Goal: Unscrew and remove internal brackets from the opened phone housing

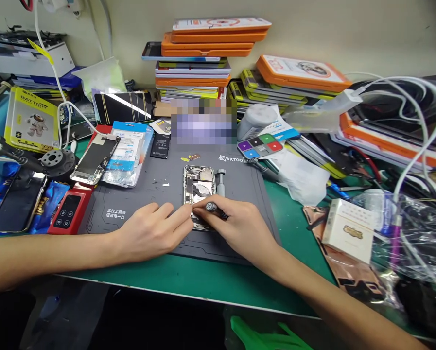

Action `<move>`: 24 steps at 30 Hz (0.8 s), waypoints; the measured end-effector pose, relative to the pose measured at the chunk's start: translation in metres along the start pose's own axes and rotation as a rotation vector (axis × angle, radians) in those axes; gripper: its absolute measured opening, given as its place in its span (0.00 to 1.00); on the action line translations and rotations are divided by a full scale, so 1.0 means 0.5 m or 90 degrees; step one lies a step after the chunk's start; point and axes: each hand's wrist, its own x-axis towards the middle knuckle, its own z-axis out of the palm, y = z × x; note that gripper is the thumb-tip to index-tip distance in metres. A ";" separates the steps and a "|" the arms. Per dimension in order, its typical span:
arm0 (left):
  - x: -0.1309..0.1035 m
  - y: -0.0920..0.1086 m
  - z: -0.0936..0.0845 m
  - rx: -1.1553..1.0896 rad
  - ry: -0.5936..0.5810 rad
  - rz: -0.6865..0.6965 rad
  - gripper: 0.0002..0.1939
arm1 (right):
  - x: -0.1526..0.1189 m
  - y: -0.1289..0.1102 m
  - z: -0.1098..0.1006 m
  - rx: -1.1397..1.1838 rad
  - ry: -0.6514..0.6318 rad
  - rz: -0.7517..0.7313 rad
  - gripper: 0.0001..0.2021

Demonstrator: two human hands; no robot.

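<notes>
An opened phone (200, 182) with its inner parts showing lies upright on the dark grey mat (137, 199). My left hand (154, 226) is at the phone's lower left, fingers curled and fingertips together over its edge; what they pinch, if anything, is hidden. My right hand (235, 221) is closed around a grey screwdriver (211, 207), over the lower half of the phone, its fingertips meeting those of my left hand. Just right of the phone stands a second grey screwdriver (220, 183). A black battery (161, 145) and small metal parts (194, 156) lie farther back on the mat.
To the left are a detached screen (95, 159), a red device (70, 209) and another phone (19, 201). Stacked orange boxes (206, 48) stand at the back. A white cigarette box (349, 231), cables and plastic bags crowd the right. The green table's front edge (188, 294) is near me.
</notes>
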 end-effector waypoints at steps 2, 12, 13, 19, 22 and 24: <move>0.000 0.000 0.001 -0.001 0.000 0.003 0.07 | 0.002 -0.004 -0.001 0.009 -0.007 0.027 0.05; 0.004 0.002 0.010 -0.008 -0.009 -0.010 0.05 | 0.008 -0.015 -0.004 0.037 -0.029 0.116 0.07; 0.004 0.002 0.011 -0.010 -0.009 -0.012 0.05 | 0.008 -0.015 -0.003 0.038 -0.030 0.118 0.07; 0.003 0.002 0.012 -0.020 -0.007 -0.008 0.04 | 0.007 -0.013 -0.002 0.041 -0.024 0.125 0.07; 0.004 0.001 0.011 -0.022 -0.004 -0.001 0.05 | 0.007 -0.014 -0.002 0.055 -0.018 0.132 0.08; 0.005 0.000 0.011 -0.023 -0.001 0.004 0.05 | 0.007 -0.015 -0.002 0.070 -0.016 0.132 0.08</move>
